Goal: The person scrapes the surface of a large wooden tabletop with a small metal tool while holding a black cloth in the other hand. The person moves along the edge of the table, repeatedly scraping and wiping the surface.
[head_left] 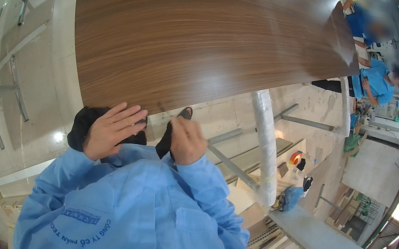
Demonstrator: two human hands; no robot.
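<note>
A large brown wood-grain tabletop (198, 35) stretches ahead of me, its near edge just beyond my hands. My left hand (112, 131) hovers in front of my body near the tabletop's near corner, fingers stretched out, holding nothing. To its right, at about the same height, is my right hand (187, 141), back upward and fingers bent down. Motion smears it and its fingertips are hidden, so I cannot make out whether it holds anything. Both hands appear apart from the tabletop. Beneath them show my dark trousers and a black sandal (186, 112).
A post wrapped in clear film (265, 145) stands at right, beside grey metal bars (309, 123). A roll of tape (296, 158) and a blue plastic bag (291, 197) lie nearby. Metal leg frames (17, 88) lie at left. Two people in blue shirts (379, 85) stand beyond the table.
</note>
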